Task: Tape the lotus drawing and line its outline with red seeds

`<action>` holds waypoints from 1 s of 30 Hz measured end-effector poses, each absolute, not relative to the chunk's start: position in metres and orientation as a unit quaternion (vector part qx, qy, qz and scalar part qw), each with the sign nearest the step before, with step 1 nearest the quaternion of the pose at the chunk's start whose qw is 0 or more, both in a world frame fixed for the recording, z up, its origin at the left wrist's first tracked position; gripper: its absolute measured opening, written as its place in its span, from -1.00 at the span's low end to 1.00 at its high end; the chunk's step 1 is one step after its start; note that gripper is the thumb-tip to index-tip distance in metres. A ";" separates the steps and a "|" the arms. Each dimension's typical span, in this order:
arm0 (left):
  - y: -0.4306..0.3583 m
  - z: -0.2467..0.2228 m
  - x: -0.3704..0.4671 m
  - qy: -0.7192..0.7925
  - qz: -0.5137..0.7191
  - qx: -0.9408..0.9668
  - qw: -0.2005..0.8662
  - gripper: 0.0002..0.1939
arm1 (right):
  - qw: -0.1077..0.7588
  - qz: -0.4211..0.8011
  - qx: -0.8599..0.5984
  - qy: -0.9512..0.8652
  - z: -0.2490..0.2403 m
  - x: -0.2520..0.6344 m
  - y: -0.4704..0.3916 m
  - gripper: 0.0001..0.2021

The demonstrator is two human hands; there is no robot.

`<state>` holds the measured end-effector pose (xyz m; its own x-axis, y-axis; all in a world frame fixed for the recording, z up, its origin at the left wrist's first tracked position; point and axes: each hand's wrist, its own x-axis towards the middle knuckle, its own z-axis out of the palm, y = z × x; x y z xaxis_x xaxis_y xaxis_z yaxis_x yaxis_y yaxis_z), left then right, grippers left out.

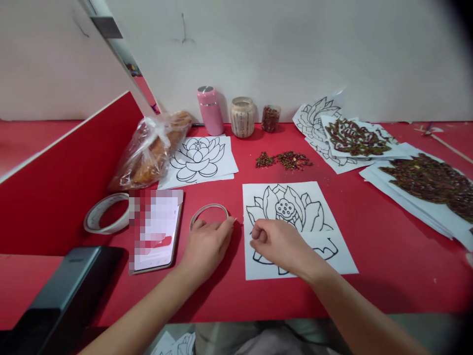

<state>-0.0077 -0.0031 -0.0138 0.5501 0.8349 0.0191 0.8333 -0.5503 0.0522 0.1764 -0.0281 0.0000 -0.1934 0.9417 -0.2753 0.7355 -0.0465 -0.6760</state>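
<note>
Left hand (207, 242) at narrow pale ring (209, 205), 9 o'clock of white lotus-printed paper (342, 262); right hand (279, 242) curled over it; both grips unclear; a dragging wrist could skew it

The desk (221, 301) is finished in smooth red with a soft sheen. Line drawings are printed on matt white paper (236, 192). Bread (148, 160) is wrapped in crinkled, glossy clear plastic (127, 160). The pink flask (210, 113) is smooth and shiny, and its top is metallic-looking.
</note>
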 end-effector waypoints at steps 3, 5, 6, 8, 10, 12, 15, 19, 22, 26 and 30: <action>-0.001 -0.017 -0.007 0.485 0.008 0.874 -0.016 -0.69 | 0.143 0.387 -0.613 -0.674 0.000 0.178 -0.029 -0.91; 0.000 -0.018 -0.005 0.488 0.004 0.872 -0.044 -0.68 | 0.146 0.386 -0.614 -0.673 0.000 0.179 -0.030 -0.90; 0.001 -0.018 -0.004 0.486 0.004 0.872 -0.053 -0.67 | 0.146 0.384 -0.615 -0.673 -0.001 0.179 -0.029 -0.89; 0.003 -0.020 -0.003 0.483 0.010 0.873 -0.066 -0.64 | 0.145 0.381 -0.615 -0.675 -0.002 0.179 -0.029 -0.89; 0.005 -0.022 -0.002 0.486 0.021 0.870 -0.077 -0.57 | 0.144 0.377 -0.616 -0.677 -0.003 0.179 -0.028 -0.88; 0.007 -0.025 -0.002 0.488 0.038 0.867 -0.092 -0.52 | 0.145 0.376 -0.617 -0.676 -0.004 0.179 -0.027 -0.89; 0.005 -0.026 -0.003 0.474 0.076 0.869 -0.123 -0.52 | 0.151 0.377 -0.618 -0.673 -0.005 0.178 -0.026 -0.89; -0.013 -0.021 0.000 0.463 0.155 0.861 -0.139 -0.59 | 0.168 0.386 -0.617 -0.665 -0.005 0.178 -0.026 -0.90; -0.033 -0.020 0.009 0.432 0.184 0.880 -0.077 -0.73 | 0.186 0.403 -0.611 -0.655 -0.006 0.179 -0.027 -0.91; -0.045 -0.022 0.020 0.447 0.173 0.877 -0.031 -0.76 | 0.210 0.460 -0.590 -0.630 -0.008 0.184 -0.026 -0.91; -0.045 -0.023 0.024 0.457 0.153 0.873 -0.072 -0.79 | 0.213 0.577 -0.535 -0.580 -0.005 0.196 -0.018 -0.91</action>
<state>0.0241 -0.0448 -0.0226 0.5356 0.7760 0.3329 0.8200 -0.5722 0.0146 0.1962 -0.0175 -0.0050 -0.3375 0.8657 -0.3698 0.3736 -0.2374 -0.8967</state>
